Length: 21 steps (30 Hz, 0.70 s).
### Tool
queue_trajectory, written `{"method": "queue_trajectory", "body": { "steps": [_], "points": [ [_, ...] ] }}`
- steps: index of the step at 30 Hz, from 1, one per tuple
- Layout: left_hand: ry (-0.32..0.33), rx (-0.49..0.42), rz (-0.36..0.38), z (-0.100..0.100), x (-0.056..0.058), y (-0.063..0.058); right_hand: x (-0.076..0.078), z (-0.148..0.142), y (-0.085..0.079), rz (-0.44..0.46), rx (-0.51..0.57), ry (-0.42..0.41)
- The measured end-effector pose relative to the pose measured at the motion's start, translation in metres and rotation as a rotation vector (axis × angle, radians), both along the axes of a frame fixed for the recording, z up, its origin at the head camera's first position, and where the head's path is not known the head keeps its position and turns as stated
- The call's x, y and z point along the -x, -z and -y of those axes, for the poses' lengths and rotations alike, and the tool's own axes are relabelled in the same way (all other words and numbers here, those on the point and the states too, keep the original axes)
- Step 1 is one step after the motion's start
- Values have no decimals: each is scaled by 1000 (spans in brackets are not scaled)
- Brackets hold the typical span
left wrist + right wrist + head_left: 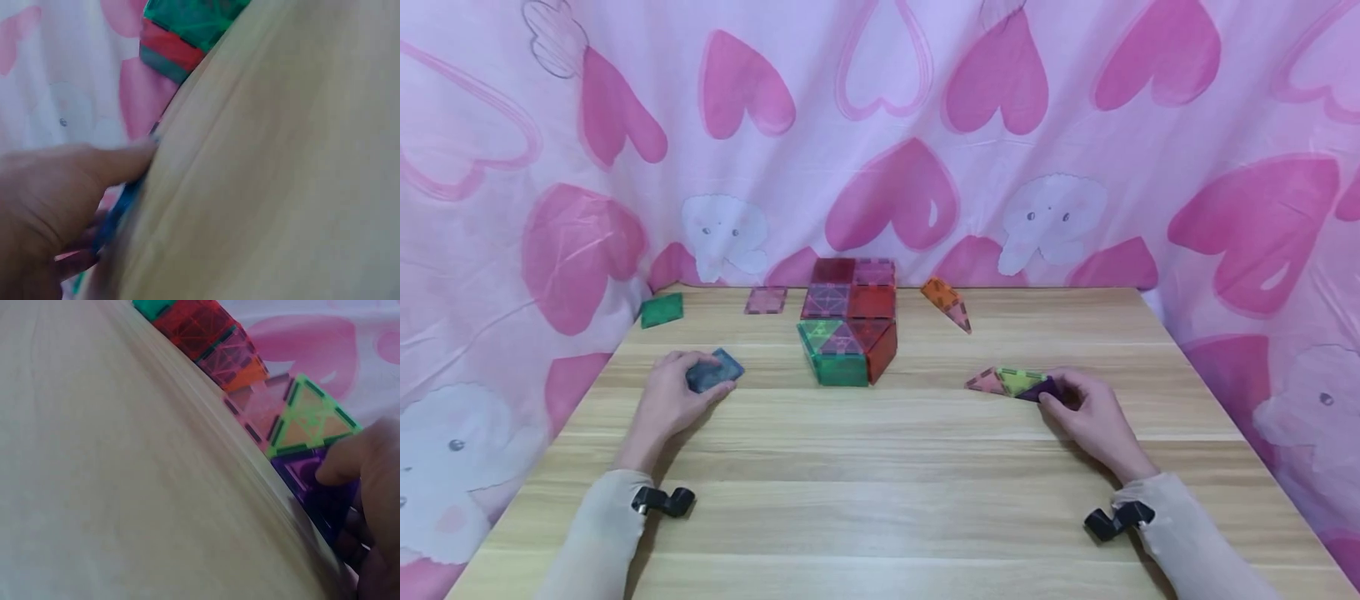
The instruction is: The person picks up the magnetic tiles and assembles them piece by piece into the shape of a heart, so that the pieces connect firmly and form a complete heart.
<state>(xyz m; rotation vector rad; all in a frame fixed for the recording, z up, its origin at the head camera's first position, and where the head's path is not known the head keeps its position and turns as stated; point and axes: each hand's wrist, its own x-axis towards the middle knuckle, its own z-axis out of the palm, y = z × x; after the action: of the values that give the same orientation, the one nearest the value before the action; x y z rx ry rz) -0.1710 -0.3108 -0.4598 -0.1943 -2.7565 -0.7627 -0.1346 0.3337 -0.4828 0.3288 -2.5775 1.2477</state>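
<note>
My left hand (673, 392) grips a blue magnetic tile (721, 367) between thumb and fingers, at the left of the table. In the left wrist view, the blue tile (119, 212) is blurred and partly behind the thumb. On the right, my right hand (1093, 412) pinches a purple triangular tile (315, 494) at the end of a joined strip. A light green triangle (312, 419) and a pink triangle (259, 409) continue that strip toward the middle. Between the hands stands a block of magnetic tiles (842, 369), red, purple and pink above with green at the front.
A green tile (662, 310) and a pink square tile (765, 301) lie at the back left. Behind the right hand are joined orange and pink tiles (942, 293). A pink heart-patterned curtain (895, 200) hangs along the table's (880, 500) back edge.
</note>
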Motion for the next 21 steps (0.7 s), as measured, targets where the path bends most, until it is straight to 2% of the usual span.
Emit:
{"method": "queue_trajectory", "body": {
  "steps": [3, 7, 9, 14, 17, 21],
  "points": [
    [40, -33, 33, -2, -7, -7, -2, 2, 1, -15, 12, -65],
    [128, -212, 33, -20, -14, -15, -3, 6, 3, -15, 36, -128],
    [208, -343, 14, -35, -18, -20, -2, 7, 3, -6, 39, -141],
    [464, -630, -19, -75, -29, -29, 0, 10, 1, 23, 47, -190],
    [594, -708, 9, -103, -37, -25, 0, 13, 1, 39, 59, -241],
    [747, -731, 95, -145, -48, -9, -6, 22, 5, 48, 75, -310]
  ]
}}
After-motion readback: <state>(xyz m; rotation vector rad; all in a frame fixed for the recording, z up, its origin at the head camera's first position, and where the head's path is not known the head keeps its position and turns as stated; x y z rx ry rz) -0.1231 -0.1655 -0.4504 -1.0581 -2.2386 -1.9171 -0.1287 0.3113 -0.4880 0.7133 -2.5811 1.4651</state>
